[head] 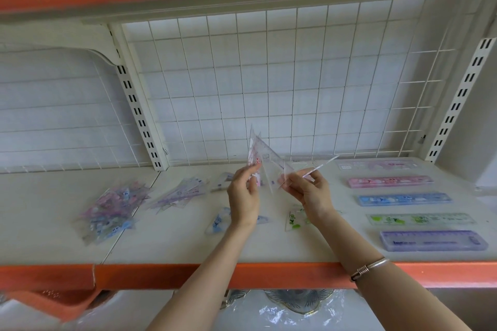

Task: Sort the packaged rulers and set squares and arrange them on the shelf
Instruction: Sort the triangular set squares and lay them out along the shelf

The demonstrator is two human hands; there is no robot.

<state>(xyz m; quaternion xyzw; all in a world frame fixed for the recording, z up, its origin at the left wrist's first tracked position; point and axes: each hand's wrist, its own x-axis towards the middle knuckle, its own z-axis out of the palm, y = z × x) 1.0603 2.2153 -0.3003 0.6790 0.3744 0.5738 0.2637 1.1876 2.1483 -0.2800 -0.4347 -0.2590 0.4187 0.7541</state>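
Over the middle of the white shelf (174, 244), my left hand (243, 196) pinches clear set squares with pink print (255, 154), held upright. My right hand (309, 191) pinches another clear set square (279, 169) and a thin clear ruler (321, 166) that sticks out to the right. On the shelf's right side lie rulers in a column: pink (390, 181), blue (404, 199), green (421, 219) and purple (433, 240). A heap of packaged set squares (113, 209) lies at the left, and a smaller heap (180, 192) beside it.
A blue set square (219, 220) and a green one (294, 220) lie flat under my forearms. A white wire grid (269, 83) backs the shelf. The front edge is orange (161, 274), with an orange shelf above. Plastic-wrapped goods (290, 306) sit on the level below.
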